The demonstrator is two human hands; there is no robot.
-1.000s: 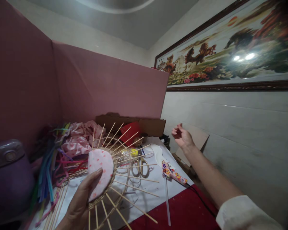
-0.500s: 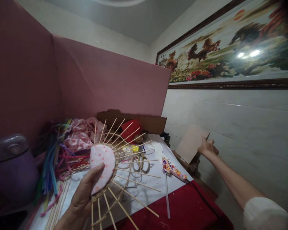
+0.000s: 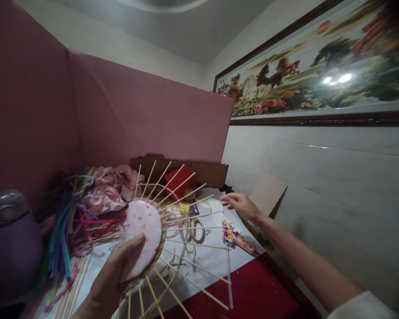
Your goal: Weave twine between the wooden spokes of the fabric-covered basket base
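Observation:
My left hand [image 3: 119, 261] grips a half-round woven frame by its straight side, thumb on top. The frame's base is covered in pale pink dotted fabric [image 3: 142, 230]. Thin sticks fan out from its curved rim, and a loose ring of twine [image 3: 182, 261] runs across them. My right hand [image 3: 242, 206] is in the air above the table's right side, fingers stretched to the left and nothing visible in them. Below it lies a floral-patterned glue gun [image 3: 237, 238], with a clear glue stick [image 3: 229, 279] beside it.
Gold-handled scissors [image 3: 198, 231] lie behind the sticks. Coloured pipe cleaners [image 3: 61, 239], crumpled pink cloth [image 3: 103, 190] and a purple lidded container [image 3: 11, 248] are at the left. A red object [image 3: 177, 181] stands before cardboard [image 3: 209, 174]. Another board [image 3: 267, 192] leans against the wall.
My right hand has moved left, from beside the leaning board to above the table near the glue gun. The frame in my left hand has shifted only slightly.

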